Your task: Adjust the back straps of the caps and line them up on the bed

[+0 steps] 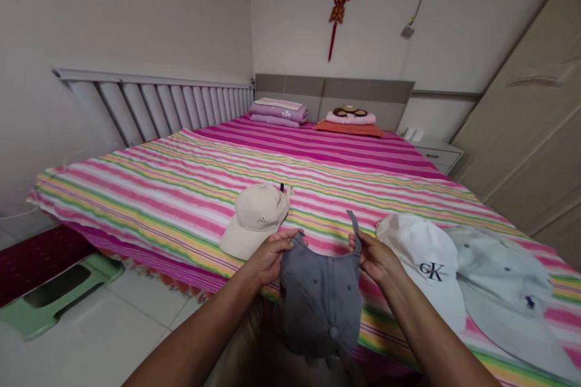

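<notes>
Between my two hands hangs a dark grey baseball cap [324, 296], its back opening facing up with the strap ends apart. My left hand [271, 256] is closed on the left strap end. My right hand [373, 254] pinches the other side, where a loose strap tail sticks up above the fingers. Beyond my left hand lies a beige cap [256, 211] with a small logo, brim toward the left. A white cap [422, 260] with dark "CK"-style letters lies right of my right hand. Beside it, partly overlapped, is a pale mint cap [503, 278] with a small dark emblem.
The caps lie on a bed with a striped sheet [158, 181]. Folded purple bedding [279, 113] and a pink and orange pile [349, 124] sit by the headboard [299, 86]. A green stool [59, 290] stands on the floor at left, a nightstand [438, 151] at right.
</notes>
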A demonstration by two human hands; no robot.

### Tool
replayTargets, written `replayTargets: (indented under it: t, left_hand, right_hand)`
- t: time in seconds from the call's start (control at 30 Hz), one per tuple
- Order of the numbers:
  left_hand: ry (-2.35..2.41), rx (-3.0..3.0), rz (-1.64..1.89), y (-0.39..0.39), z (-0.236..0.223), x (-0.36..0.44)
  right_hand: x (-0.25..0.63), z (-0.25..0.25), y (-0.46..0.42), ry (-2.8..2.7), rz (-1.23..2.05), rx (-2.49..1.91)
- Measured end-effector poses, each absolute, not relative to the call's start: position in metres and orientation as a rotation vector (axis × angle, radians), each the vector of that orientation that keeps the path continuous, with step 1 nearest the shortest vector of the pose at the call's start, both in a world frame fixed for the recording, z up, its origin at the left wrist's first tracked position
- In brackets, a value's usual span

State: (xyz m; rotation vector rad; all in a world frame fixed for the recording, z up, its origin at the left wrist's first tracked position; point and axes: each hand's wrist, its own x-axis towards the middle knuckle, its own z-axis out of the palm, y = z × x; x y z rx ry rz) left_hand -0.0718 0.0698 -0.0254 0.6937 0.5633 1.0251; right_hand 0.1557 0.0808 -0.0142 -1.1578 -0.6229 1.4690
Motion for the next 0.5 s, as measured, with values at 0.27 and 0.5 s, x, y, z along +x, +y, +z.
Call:
replayTargets:
  t: [0.27, 0.5]
  left_hand:
    - [0.767, 0.629, 1.126, 0.107, -0.051, -0.057]
    - [0.823, 0.632, 1.087, 0.118, -0.061, -0.050]
  right_hand:
    - [0.162, -0.056, 0.128, -0.724, 1.428, -1.345]
    - [0.154, -0.060, 0.124, -1.014, 1.133, -1.411]
